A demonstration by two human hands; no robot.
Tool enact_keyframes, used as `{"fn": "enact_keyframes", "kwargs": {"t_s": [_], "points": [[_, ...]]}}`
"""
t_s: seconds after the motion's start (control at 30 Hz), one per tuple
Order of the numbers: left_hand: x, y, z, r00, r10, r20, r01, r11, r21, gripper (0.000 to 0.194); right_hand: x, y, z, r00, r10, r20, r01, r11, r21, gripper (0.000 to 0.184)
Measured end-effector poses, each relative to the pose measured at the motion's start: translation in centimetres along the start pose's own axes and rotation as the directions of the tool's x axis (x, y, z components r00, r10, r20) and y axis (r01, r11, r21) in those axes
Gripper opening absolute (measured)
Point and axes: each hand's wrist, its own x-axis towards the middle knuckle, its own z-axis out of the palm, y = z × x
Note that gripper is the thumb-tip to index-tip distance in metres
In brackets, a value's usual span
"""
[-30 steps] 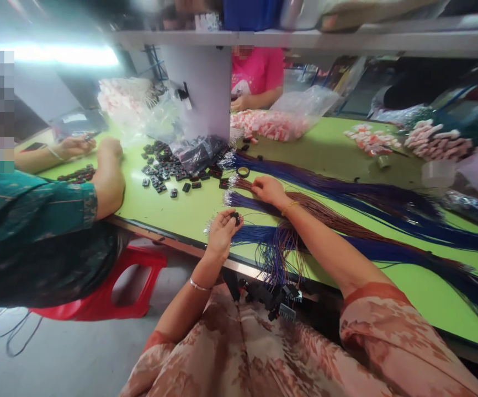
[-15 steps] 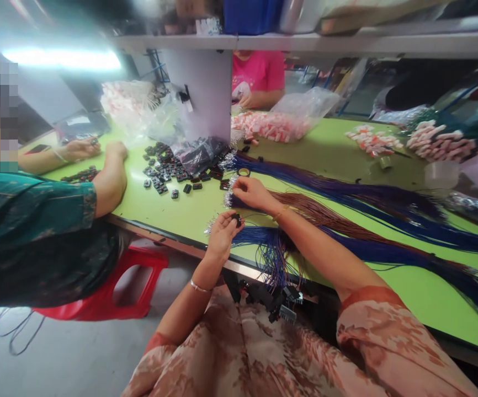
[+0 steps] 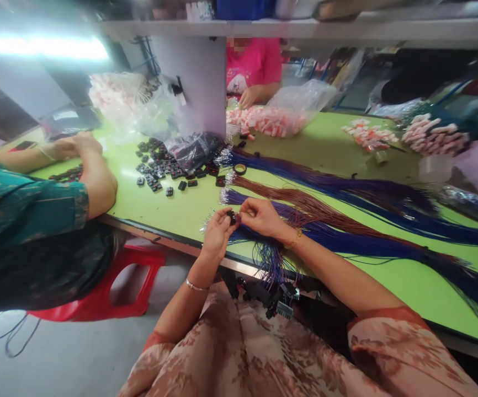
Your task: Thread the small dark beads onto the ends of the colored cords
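My left hand [image 3: 217, 231] pinches a small black connector housing [image 3: 231, 217] above the table's front edge. Right beside it, my right hand [image 3: 261, 216] is closed with thumb and forefinger together at the housing's side. It appears to hold a thin wire by its end, though the tip is too small to make out clearly. Beneath and behind my hands lie bundles of blue wires [image 3: 325, 238] and brown wires [image 3: 288, 197], with silvery terminals at their left ends. Black connectors with wires [image 3: 274, 298] hang at the table edge by my lap.
Loose black housings [image 3: 160, 168] are scattered left of a tape roll [image 3: 239, 169]. A co-worker's arm in a green sleeve [image 3: 52, 204] rests at the left, above a red stool [image 3: 139, 281]. Across the table, a person in pink [image 3: 255, 66] sits behind pink-white connectors [image 3: 272, 120].
My right hand has come from the terminal ends of the wires down to the black housing in my left hand. The co-worker's hands at the left have come together.
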Motion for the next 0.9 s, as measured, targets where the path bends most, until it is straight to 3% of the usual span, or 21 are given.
{"fn": "enact_keyframes", "kwargs": {"t_s": [0.37,0.67,0.9], "points": [[0.1,-0.1,-0.2,1.000,0.004,0.000,-0.004,0.999,0.045,0.025,-0.3,-0.6,-0.1,0.996,-0.078,0.033,0.084,0.969,-0.234,0.007],[-0.1,-0.5,-0.4,1.000,0.023,0.001,-0.023,0.995,0.093,0.030,-0.6,-0.4,0.5,0.994,-0.098,0.045,0.106,0.955,-0.276,0.007],[0.1,0.0,-0.4,0.997,-0.074,-0.029,0.077,0.993,0.089,0.027,-0.9,0.7,0.8,0.927,-0.319,0.195,0.374,0.795,-0.478,0.015]]}}
